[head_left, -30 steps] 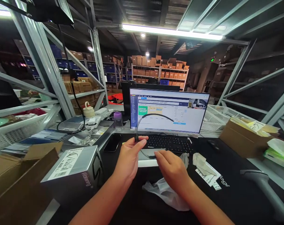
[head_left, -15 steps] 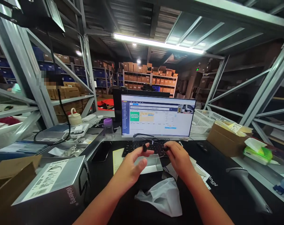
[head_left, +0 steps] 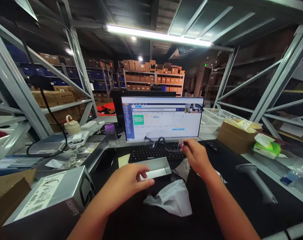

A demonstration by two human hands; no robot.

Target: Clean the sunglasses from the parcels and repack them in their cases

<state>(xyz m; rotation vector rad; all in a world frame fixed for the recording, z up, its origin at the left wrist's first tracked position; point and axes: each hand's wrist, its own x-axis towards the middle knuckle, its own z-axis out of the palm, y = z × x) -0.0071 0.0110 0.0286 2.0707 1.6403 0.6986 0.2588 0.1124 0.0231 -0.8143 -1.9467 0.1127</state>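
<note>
Glasses with a dark frame [head_left: 162,141] are raised over the black keyboard [head_left: 151,153], in front of the monitor. My right hand [head_left: 196,155] pinches them at their right end. Lower on the left, my left hand [head_left: 131,178] has its thumb and fingers apart, with nothing between them, at the near left corner of an open silver box [head_left: 157,168]. A crumpled pale cloth [head_left: 175,200] lies on the black mat just nearer than the box. The glasses are partly blurred by motion.
A lit monitor [head_left: 161,121] stands behind the keyboard. On the left are a large grey box [head_left: 43,200] and a phone [head_left: 106,159]. On the right lie a scanner [head_left: 258,183], a mouse [head_left: 211,146], a cardboard box [head_left: 233,138] and a tissue pack [head_left: 266,148].
My left hand has let go of the glasses and moved down and left to the silver box. My right hand has shifted slightly right and up with the glasses. The view has shifted.
</note>
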